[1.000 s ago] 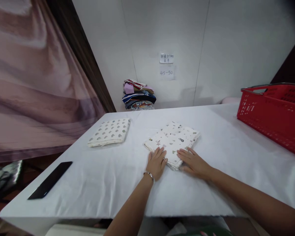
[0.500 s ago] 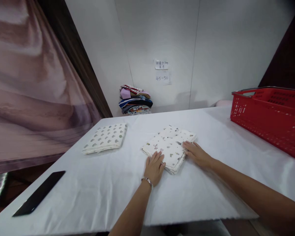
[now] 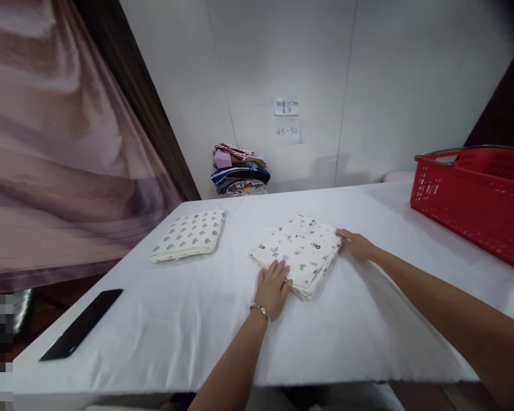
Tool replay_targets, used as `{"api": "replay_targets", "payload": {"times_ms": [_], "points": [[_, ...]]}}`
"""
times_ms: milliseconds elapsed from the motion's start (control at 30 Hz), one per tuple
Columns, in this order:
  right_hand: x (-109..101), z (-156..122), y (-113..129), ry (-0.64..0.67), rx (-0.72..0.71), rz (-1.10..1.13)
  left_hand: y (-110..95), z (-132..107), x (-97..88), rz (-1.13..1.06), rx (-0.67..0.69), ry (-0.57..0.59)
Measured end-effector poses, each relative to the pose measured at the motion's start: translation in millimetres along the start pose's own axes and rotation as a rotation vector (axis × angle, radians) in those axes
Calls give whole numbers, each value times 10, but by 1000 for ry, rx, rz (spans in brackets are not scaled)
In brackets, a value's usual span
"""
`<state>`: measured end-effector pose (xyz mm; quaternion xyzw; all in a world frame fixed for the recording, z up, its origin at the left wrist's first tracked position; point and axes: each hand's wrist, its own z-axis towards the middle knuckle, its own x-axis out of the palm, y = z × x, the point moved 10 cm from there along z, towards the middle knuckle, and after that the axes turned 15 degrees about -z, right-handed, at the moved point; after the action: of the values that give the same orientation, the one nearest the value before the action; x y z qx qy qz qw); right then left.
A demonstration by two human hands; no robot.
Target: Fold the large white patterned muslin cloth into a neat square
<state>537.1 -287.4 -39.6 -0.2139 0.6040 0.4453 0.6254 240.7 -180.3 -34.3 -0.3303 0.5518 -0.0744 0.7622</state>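
Note:
A folded white cloth with small printed figures (image 3: 302,251) lies in the middle of the white-covered table (image 3: 197,319). My left hand (image 3: 273,288), a bracelet on its wrist, rests flat on the cloth's near left corner with fingers stretched out. My right hand (image 3: 358,244) touches the cloth's far right corner, fingers flat along its edge. A second folded cloth with a grey-green print (image 3: 191,235) lies apart at the table's left.
A red plastic basket (image 3: 480,197) stands at the right. A black phone (image 3: 82,323) lies near the left front edge. A stack of folded coloured fabrics (image 3: 240,170) sits behind the table by the wall. A pink curtain (image 3: 60,148) hangs at left.
My right hand has slid from the cloth's near edge along its right side to the far right corner. My left hand has stayed on the near left corner.

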Motion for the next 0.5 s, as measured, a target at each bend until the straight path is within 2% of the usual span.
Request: {"api": "replay_targets", "payload": {"times_ms": [100, 200, 400, 500], "points": [[-50, 84, -184, 18, 137, 33, -12, -6, -3, -6, -2, 1], [-95, 178, -278, 43, 213, 37, -49, -23, -22, -9, 9, -5], [-54, 404, -177, 155, 207, 22, -156, -83, -133, -16, 50, -85], [-52, 498, -119, 148, 193, -3, -161, -101, -174, -31, 46, -124]]}}
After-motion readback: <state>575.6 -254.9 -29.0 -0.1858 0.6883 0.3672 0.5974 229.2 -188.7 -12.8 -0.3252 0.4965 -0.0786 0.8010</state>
